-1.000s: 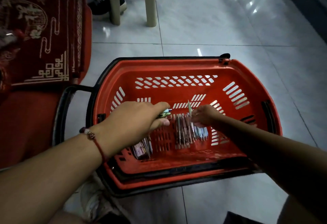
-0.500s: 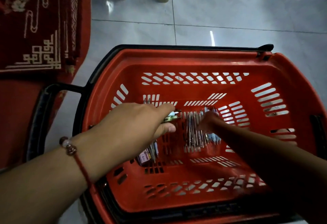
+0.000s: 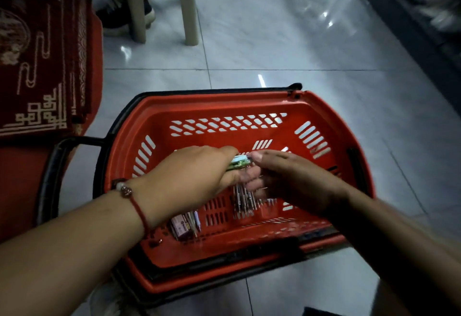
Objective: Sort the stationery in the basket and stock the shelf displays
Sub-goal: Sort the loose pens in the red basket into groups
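While your left hand [image 3: 197,178] grips a small bundle of pens [image 3: 240,161] at the centre of the frame, its fingers curled round them, your right hand [image 3: 287,181] meets it from the right, thumb touching the bundle's tip; whether its fingers, curled under, hold anything you cannot tell from here. Both hands hang over the red basket [image 3: 224,106], which sits on the tiled floor [image 3: 287,41] in the lower middle of the frame. Beneath the hands a row of loose pens [image 3: 243,203] lies on the basket's bottom, and a small packet of pens [image 3: 185,224] lies near its lower left wall. A red patterned mat [image 3: 37,66] fills the upper left, and pale chair legs [image 3: 188,6] stand at the top.
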`<state>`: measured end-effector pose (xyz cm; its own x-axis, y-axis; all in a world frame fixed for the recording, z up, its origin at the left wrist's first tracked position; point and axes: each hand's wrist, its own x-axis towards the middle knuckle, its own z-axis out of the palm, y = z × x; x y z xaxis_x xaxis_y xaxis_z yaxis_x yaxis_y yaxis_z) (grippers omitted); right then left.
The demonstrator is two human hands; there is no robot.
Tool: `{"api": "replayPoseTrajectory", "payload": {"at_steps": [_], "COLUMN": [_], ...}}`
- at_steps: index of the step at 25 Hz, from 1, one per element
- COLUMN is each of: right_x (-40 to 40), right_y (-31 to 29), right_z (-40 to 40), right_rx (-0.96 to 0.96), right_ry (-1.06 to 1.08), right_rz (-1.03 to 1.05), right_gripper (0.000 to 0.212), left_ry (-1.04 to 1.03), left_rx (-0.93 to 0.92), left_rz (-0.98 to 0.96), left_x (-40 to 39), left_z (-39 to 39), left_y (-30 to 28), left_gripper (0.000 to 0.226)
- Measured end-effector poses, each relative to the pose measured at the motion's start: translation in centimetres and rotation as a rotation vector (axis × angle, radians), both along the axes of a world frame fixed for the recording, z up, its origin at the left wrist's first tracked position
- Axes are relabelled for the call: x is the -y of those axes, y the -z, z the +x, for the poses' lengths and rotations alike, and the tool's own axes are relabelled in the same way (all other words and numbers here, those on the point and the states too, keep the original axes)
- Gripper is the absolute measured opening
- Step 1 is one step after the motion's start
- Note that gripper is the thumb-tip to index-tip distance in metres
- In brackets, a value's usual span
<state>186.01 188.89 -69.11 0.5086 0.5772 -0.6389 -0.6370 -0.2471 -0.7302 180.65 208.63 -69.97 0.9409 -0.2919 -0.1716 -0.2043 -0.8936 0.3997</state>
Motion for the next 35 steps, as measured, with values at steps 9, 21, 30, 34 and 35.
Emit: {"api": "replayPoseTrajectory", "payload": {"at_steps": [9,21,30,34,35], "right_x": [5.7,8.9,6.9,7.8,7.8], "right_y": [-4.0,-5.7,-4.0,-2.0,-1.0], "right_z": [-6.2,-6.7,-5.1,-0.9,0.3], "right_rx": [-0.008,0.239,0.155,0.333,0.412], "right_ry": [0.341,0.573,0.644,0.794,0.765], "right_rz": [0.141,0.099,0.227,0.085,-0.038], "right_gripper": [0.033,0.010,0.009,0.020,0.023], "left_ry": [0.134,0.022,-0.033,-0.063,-0.074], "left_rx": [0.141,-0.079,-0.128,-0.102,-0.120], "left_rz": [-0.075,-0.310,-0.329,-0.112,-0.096], "left_x": [6.8,6.2,5.7,3.3,2.9], "left_z": [-3.6,-5.6,-4.1,-2.9,-2.6], "left_y": [-5.2,-6.2,-6.4,-7.1,-7.1], "left_gripper": [0.047,0.038,0.033,0.031,0.031]}}
